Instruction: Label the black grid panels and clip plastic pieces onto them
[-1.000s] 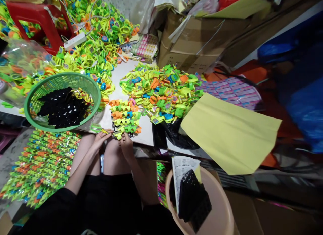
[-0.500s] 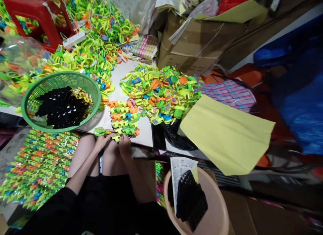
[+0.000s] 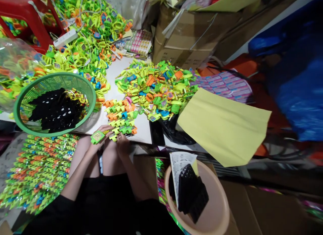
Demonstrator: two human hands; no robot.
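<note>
My left hand (image 3: 98,140) is closed round a small green toy watch (image 3: 97,137) at the near edge of the white table (image 3: 143,129). My right hand (image 3: 122,143) sits just to its right, fingers pinched on a yellow-green piece at the front of a black rack (image 3: 121,117) filled with rows of orange, green and blue toy watches. Beyond the rack lies a loose pile of coloured toy watches (image 3: 156,88).
A green basket (image 3: 54,103) of black parts stands at the left. A pink tub (image 3: 199,198) with black trays and a paper sits by my right knee. A yellow sheet (image 3: 224,127), cardboard boxes (image 3: 186,36), a red stool (image 3: 27,16) and filled sheets of watches on the floor (image 3: 35,171) surround me.
My left hand has drawn the green toy watch closer and turned its face up. The view has shifted slightly; my right hand stays at the rack's front edge.
</note>
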